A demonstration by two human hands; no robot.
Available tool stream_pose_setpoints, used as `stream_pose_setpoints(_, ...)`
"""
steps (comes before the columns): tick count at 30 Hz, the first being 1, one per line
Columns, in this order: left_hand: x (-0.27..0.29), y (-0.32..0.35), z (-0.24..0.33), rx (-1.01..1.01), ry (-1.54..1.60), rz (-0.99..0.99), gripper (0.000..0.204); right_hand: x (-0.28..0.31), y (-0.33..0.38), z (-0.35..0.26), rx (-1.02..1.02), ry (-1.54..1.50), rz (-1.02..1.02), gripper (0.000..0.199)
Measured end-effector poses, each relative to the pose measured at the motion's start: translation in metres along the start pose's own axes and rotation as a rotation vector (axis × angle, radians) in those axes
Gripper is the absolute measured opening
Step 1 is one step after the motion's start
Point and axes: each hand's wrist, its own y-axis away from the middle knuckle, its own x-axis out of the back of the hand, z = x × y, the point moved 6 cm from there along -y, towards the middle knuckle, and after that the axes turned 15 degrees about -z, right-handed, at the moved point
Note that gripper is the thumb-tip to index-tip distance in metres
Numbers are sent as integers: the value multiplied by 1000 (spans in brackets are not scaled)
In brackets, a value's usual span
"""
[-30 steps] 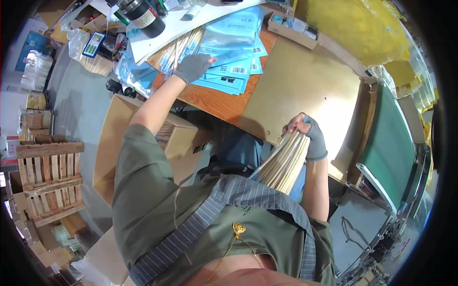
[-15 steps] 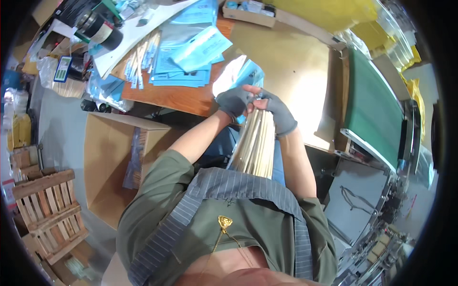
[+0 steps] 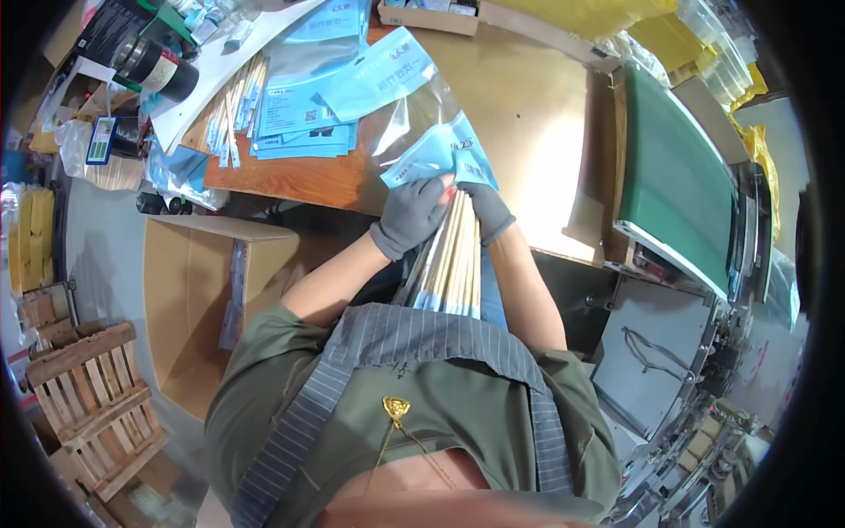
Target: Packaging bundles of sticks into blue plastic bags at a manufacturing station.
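Observation:
A thick bundle of wooden chopsticks [image 3: 451, 255] in clear wrapping stands against my lap, its lower ends bluish. My left hand [image 3: 410, 216], in a grey fingertipless glove, is closed at the bundle's upper end, pinching the edge of a blue and clear plastic bag [image 3: 424, 158]. On the bundle's other side, my right hand [image 3: 487, 210], gloved the same way, is closed on the bag and the chopsticks' top. The bag spreads out beyond both hands over the table edge. Some of my fingers are hidden behind the bag and the bundle.
Flat blue bags [image 3: 308, 114] lie stacked on the wooden table [image 3: 299, 180], beside loose wrapped chopsticks [image 3: 236, 110]. An open cardboard box [image 3: 189, 308] stands at my left. A black thermos [image 3: 158, 70] is at the far left; a green-topped surface [image 3: 678, 185] rises at the right.
The blue bag has been opened out wider beyond my hands, and its printed face now shows. My hands have shifted slightly apart around the bundle's top. The whole view has shifted a little.

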Motion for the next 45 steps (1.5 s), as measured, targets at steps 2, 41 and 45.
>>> stream_pose_setpoints(2, 10, 5, 9, 7, 2, -26, 28, -5, 4, 7, 70, -215, 23, 25)
stream_pose_setpoints(41, 240, 165, 46, 437, 1642, 556, 44, -330, 120, -99, 770, 1455, -672, 42)
stream_pose_setpoints(45, 283, 295, 16, 719, 1470, 710, 52, -278, 89, -110, 451, 1614, -431, 50)
